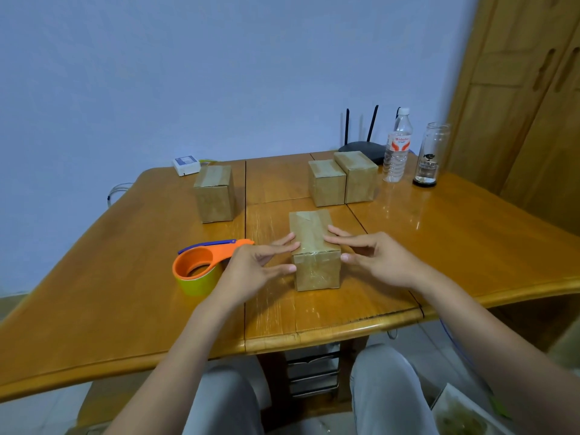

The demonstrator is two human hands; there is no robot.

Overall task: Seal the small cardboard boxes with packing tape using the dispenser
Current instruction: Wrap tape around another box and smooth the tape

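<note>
A small box [314,249] sits in the middle of the wooden table [439,246], close to the front edge. Its long side runs away from the person, toward the wall. Shiny tape lies along its top and down its near face.

The left hand [254,262] is at the left side of the box. Its fingers are spread, with the tips on the top edge and the thumb touching the near face. The right hand [376,255] is at the right side, fingers spread too, tips on the top and thumb at the corner. Both hands are open and press on the box; they do not wrap around it.

The orange tape dispenser [201,265] lies just left of the left hand, with a yellow roll in it. Its handle points toward the box.

Farther back, one box [215,194] stands alone on the left. Two boxes [343,180] stand side by side, touching, on the right. Behind them are a black router [361,147], a water bottle [398,149] and a glass jar [431,155]. A small white box [186,165] lies at the far left edge.
</note>
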